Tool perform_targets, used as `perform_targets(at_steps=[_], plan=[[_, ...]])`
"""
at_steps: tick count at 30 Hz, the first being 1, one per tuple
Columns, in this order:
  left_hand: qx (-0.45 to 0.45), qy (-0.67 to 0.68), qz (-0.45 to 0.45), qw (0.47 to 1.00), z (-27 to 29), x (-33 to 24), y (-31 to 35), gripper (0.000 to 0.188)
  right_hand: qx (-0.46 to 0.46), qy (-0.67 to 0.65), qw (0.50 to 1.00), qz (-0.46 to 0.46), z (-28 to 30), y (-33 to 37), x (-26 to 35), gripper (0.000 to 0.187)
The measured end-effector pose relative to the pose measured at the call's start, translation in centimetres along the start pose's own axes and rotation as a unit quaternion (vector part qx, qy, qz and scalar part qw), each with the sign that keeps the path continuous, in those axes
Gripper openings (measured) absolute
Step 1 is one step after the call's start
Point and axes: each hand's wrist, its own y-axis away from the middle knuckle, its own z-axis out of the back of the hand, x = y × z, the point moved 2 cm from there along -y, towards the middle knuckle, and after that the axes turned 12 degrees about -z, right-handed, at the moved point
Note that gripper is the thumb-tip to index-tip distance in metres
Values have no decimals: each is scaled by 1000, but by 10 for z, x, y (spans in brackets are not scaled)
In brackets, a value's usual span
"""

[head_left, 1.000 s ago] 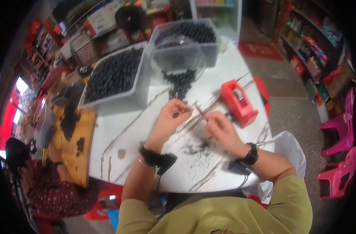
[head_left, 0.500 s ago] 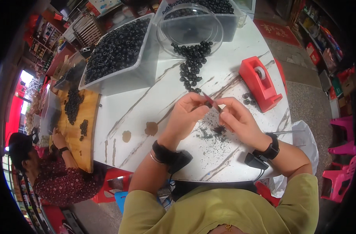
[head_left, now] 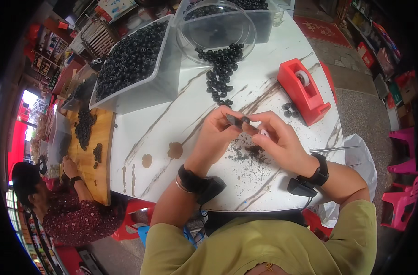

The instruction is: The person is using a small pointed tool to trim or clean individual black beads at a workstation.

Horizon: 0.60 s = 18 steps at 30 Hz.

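Note:
My left hand (head_left: 218, 130) and my right hand (head_left: 277, 137) meet above the white table (head_left: 168, 123), fingers pinched. A thin dark blade-like tool (head_left: 234, 120) spans the gap between them; its lower end runs into my right fingers. Beside it, at the fingertips, sits a small round black piece (head_left: 245, 120), which my left fingers seem to hold, though they partly cover it. Black shavings (head_left: 245, 155) lie scattered below the hands. Just beyond, similar round black pieces with holes (head_left: 220, 75) spill in a trail from a clear round tub (head_left: 216, 30) lying on its side.
Two plastic bins, a near one (head_left: 158, 89) and a far one (head_left: 264, 30), hold heaps of black pieces. A red tape dispenser (head_left: 303, 91) stands right, with a few pieces beside it. At left, another person (head_left: 76, 211) works at a wooden board (head_left: 92, 178).
The blade-like tool has turned from steeply slanted to flatter, its tip now by my left fingers. The round black piece shows more clearly. My view has shifted slightly.

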Motion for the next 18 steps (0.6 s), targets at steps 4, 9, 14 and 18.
perform_targets(at_steps=[4,9,14,18], plan=[[13,-17,-2,1000,0,1,0,20,6,-7,1000,1,1,-1,-5,29],[22,-22,-8,999,0,1,-1,19,15,7,1000,-4,0,0,-5,27],[25,-38,-5,999,1,1,-1,19,13,-33,999,5,-1,0,-3,24],[32,-26,1,999,3,2,-1,17,3,-19,1000,7,0,0,-4,24]])
